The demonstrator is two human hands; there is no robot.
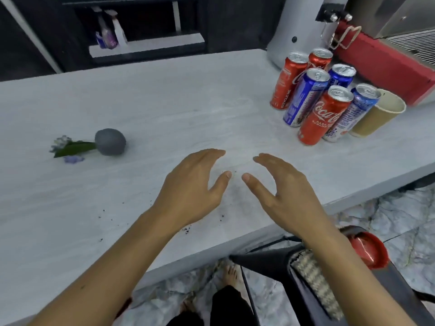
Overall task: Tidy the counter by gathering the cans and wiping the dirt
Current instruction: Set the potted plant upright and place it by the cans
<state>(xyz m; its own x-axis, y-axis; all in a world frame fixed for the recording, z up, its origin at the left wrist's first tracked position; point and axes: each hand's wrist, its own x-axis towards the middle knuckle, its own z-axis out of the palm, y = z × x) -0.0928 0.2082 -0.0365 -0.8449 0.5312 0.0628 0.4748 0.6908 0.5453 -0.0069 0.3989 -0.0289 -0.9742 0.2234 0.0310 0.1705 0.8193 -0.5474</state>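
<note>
Red and blue cans (324,114) look gathered, so my spread, empty left hand (190,184) and right hand (284,187) must corral the dirt (186,230).

Cans (322,95) clustered right; vase (110,141) left.

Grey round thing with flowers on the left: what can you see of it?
The grey round pot lies on its side on the pale counter, well left of the left hand. It looks matte, like clay or stone. Green leaves and small pale purple flowers stick out leftward, resting on the counter. No hand touches it.
</note>
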